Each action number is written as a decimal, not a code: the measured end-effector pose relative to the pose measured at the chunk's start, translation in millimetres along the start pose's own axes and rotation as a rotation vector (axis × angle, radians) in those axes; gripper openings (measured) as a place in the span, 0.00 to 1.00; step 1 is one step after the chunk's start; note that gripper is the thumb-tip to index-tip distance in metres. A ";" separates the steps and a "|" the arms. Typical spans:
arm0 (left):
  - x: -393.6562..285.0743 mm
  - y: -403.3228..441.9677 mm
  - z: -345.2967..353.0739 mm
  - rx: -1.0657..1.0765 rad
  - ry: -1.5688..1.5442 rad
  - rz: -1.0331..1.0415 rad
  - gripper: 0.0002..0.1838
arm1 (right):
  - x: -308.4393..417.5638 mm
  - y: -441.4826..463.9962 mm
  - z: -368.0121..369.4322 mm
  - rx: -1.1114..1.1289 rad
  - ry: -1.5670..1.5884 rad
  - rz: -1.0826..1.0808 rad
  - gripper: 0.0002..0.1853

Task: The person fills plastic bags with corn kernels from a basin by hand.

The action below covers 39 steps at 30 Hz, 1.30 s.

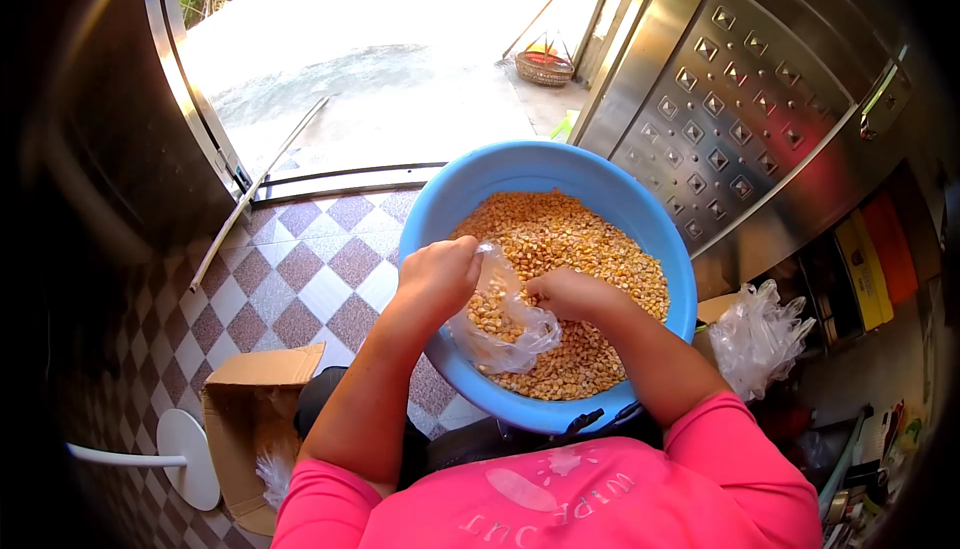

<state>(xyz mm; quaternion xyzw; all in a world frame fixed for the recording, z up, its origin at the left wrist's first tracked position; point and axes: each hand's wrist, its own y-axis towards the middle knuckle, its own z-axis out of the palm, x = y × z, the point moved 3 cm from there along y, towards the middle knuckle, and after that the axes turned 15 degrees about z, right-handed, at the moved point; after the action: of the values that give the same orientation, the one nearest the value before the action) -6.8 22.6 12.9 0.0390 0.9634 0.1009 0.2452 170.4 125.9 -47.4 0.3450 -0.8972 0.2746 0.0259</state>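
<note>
One wide blue basin (pixel 683 279) holds a broad bed of loose yellow corn kernels (pixel 590 239), spread from near its far edge to its near edge. A clear plastic bag (pixel 510 347) sits inside, on the kernels toward the basin's left and near edge, its mouth open. The left hand (pixel 440 274) has a firm pinch on the bag's upper rim, at the basin's left side. The right hand (pixel 572 294) is at the opposite side of the bag's mouth, fingers curled down by the kernels; whether they clasp film, corn or nothing, I cannot tell.

As for progress, the bag has some corn in it, seen through the open mouth and the thin film, and looks only partly filled. It is neither tied nor closed. Far more corn lies loose around it in the basin than inside it, so by my judgement most of the grain is unbagged.

Right of the basin's edge is a bunch of clear plastic bags (pixel 762 339). Beyond the left arm, a cardboard box (pixel 228 404) with an open flap stands on the checkered floor (pixel 300 266), with some clear plastic inside.
</note>
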 end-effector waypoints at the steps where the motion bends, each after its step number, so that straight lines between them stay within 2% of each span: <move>1: 0.0 -0.2 -0.3 -0.006 -0.002 -0.003 0.13 | 0.7 -0.9 -1.0 0.032 -0.005 0.024 0.10; 5: -0.5 0.2 -1.1 -0.014 0.001 -0.002 0.13 | -1.9 -3.1 -13.6 -0.016 0.043 0.076 0.07; 7: -1.9 -0.3 -2.8 0.001 0.023 0.022 0.13 | 1.3 -8.0 -27.1 -0.279 0.210 -0.110 0.05; 11: 3.2 -0.4 2.6 -0.022 -0.001 0.001 0.13 | 25.7 -27.7 -40.6 -0.364 0.560 -0.226 0.04; 12: 3.4 -0.1 2.9 -0.022 0.000 0.015 0.13 | 33.0 -31.3 -41.0 -0.320 0.593 -0.242 0.05; 17: 4.2 0.8 3.6 -0.025 0.000 0.017 0.13 | 59.8 -40.0 -32.0 -0.183 0.624 -0.344 0.07; 19: 4.5 1.1 3.7 -0.016 0.001 0.015 0.13 | 65.8 -44.0 -33.7 -0.356 0.502 -0.521 0.08; 20: 4.5 1.0 3.6 -0.016 0.001 0.014 0.13 | 62.0 -41.2 -33.5 -0.356 0.502 -0.521 0.08; 23: 3.8 0.5 3.0 -0.022 0.004 0.021 0.13 | 35.7 -28.0 -36.3 -0.410 0.417 -0.415 0.09; 26: 2.9 0.3 2.8 -0.021 0.009 0.022 0.13 | 7.1 -18.2 -35.0 -0.355 0.290 -0.094 0.12; 30: 2.4 0.3 2.3 -0.018 0.005 0.008 0.13 | -19.4 -3.2 -18.3 -0.505 0.055 -0.113 0.13; 32: 2.4 0.2 1.9 -0.020 0.004 0.008 0.13 | -18.5 -0.1 -11.5 -0.275 -0.021 0.037 0.15; 33: 2.2 0.1 1.5 -0.019 0.003 0.008 0.13 | -15.0 0.0 -11.7 -0.275 -0.021 0.037 0.15; 35: 2.2 0.2 1.4 -0.018 0.002 0.007 0.13 | -7.5 -0.4 -5.2 0.071 0.004 0.143 0.14; 39: 2.6 0.1 1.8 -0.015 0.003 0.011 0.13 | -7.2 -0.5 -1.4 0.036 -0.039 0.045 0.11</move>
<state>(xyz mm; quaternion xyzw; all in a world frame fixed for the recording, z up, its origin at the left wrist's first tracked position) -8.2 23.4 10.2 0.0425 0.9628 0.1095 0.2433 176.0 130.7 -47.7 0.3303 -0.9000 0.2844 -0.0041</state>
